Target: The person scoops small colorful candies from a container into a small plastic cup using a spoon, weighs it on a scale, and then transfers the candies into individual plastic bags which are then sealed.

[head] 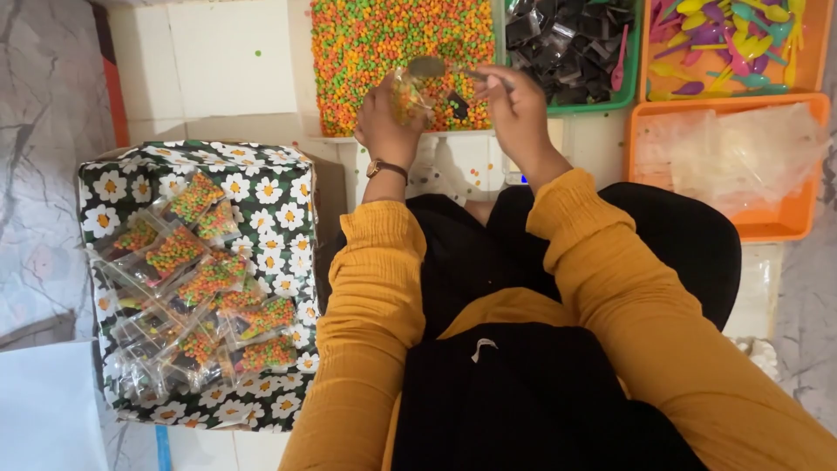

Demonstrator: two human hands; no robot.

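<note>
My left hand (386, 122) holds a small clear plastic bag (406, 94) partly filled with orange, green and yellow candy beads. My right hand (516, 106) grips a metal spoon (429, 66) whose bowl sits just over the bag's mouth. Both hands hover at the near edge of a tray (324, 129) heaped with the same coloured beads. A watch with a brown strap is on my left wrist. My sleeves are mustard yellow.
A flower-patterned box (270, 187) at my left carries several filled clear packets (209, 279). Behind are a green tray of small black items (631, 92), an orange tray of coloured plastic spoons (815, 52), and an orange tray of empty clear bags (789, 222).
</note>
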